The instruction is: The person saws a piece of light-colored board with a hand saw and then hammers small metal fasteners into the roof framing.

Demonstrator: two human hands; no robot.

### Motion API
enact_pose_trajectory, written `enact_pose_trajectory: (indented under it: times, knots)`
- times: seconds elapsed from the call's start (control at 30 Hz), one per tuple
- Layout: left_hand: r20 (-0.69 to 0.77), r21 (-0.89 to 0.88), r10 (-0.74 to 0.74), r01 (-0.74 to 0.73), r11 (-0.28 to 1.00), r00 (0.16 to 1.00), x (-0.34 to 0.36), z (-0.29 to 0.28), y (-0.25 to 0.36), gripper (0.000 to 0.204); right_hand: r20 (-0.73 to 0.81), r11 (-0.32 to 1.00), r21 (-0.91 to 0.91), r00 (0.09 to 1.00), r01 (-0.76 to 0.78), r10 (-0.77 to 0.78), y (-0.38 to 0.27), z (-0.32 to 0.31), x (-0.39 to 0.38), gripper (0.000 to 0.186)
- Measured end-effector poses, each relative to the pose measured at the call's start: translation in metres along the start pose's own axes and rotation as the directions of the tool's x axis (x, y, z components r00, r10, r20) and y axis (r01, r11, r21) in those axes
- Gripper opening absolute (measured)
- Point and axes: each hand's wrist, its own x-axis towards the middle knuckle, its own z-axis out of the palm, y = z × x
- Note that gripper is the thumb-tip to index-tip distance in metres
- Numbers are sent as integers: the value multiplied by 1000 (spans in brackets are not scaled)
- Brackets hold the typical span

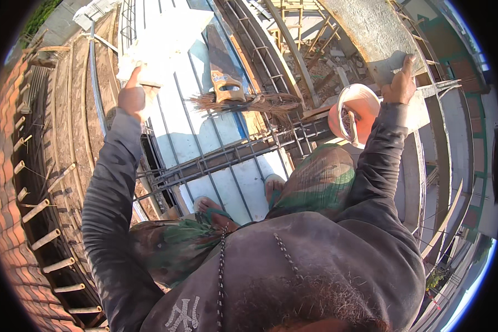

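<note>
My left hand (138, 91) is closed around a pale, glare-washed piece (135, 58), apparently foam board, raised at upper left. My right hand (398, 83) is at upper right by a concrete-crusted board (371, 33), one digit pointing up and the others curled; what it grips is unclear. Between them a handsaw (227, 86) lies on a bundle of fine brown twigs or bristles (268, 108), over white panels (174, 133) crossed by steel bars. Beside my right forearm rests a peach-coloured bucket (362, 108) with something grey inside.
My sandalled feet (207, 205) stand on barred white panels. Rebar cages (254, 44) run along the upper middle, beside an opening with rubble (343, 66). Timber formwork (66, 110) and tiled roofing (8, 221) are at left; concrete beams (445, 149) are at right.
</note>
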Motion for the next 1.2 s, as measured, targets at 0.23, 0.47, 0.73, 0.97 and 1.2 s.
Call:
enact_pose_trajectory:
  times: [0.23, 0.47, 0.73, 0.97, 1.2]
  knots:
    - [-167, -230, -407, 366, 902, 898, 52, 206, -240, 48, -180, 724, 342, 714, -600, 677, -38, -31, -16, 77]
    - [-249, -725, -572, 241, 645, 782, 28, 307, -350, 42, -245, 734, 327, 697, -595, 674, -23, -44, -29, 71]
    - [38, -481, -714, 639, 600, 699, 33, 275, -390, 38, -74, 693, 385, 729, -609, 681, -19, -24, -35, 71]
    - [88, -280, -686, 678, 679, 723, 25, 275, -306, 55, 8, 694, 442, 776, -569, 631, 27, -21, -49, 58]
    - [208, -209, -102, 146, 967, 973, 43, 215, -81, 109, 300, 535, 532, 737, -657, 606, 25, 0, -56, 47]
